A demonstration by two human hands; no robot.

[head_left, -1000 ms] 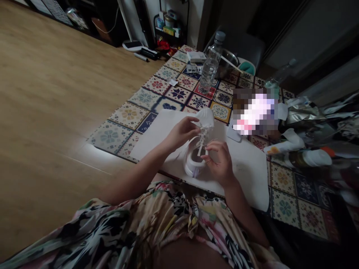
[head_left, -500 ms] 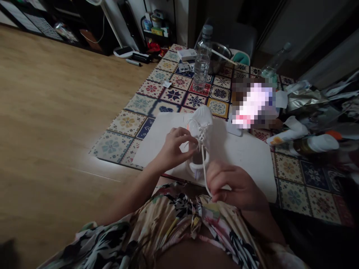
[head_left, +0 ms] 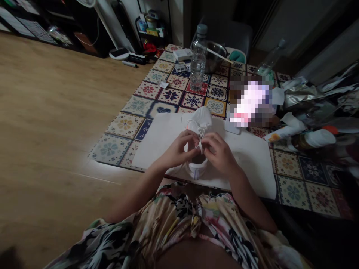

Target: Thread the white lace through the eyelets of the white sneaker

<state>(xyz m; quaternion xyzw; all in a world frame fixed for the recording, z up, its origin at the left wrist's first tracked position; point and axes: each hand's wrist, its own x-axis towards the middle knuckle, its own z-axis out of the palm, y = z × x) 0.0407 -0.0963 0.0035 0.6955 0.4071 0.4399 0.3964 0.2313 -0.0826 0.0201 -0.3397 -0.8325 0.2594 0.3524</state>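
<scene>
A white sneaker (head_left: 204,115) stands on a white sheet (head_left: 157,138), its toe pointing away from me and its heel close to the table's front edge. Over the shoe's opening my left hand (head_left: 183,147) pinches the white shoelace near the upper eyelets. My right hand (head_left: 217,151) meets it from the other side, fingertips closed around the lace at the tongue. Both sets of fingertips nearly touch, and they cover most of the lace between them. Crossed lacing shows farther up toward the toe.
Beyond the shoe stand a clear plastic bottle (head_left: 198,59) and a metal pot (head_left: 215,54). A white tube (head_left: 286,130), a white-capped bottle (head_left: 319,139) and plastic wrapping crowd the right side. A blurred-out bright patch (head_left: 249,102) lies behind the sheet. Wooden floor (head_left: 70,93) extends to the left.
My right hand has moved from the table's front edge, where it drew the lace out long, up and left to the shoe's tongue beside my left hand. The view has shifted slightly.
</scene>
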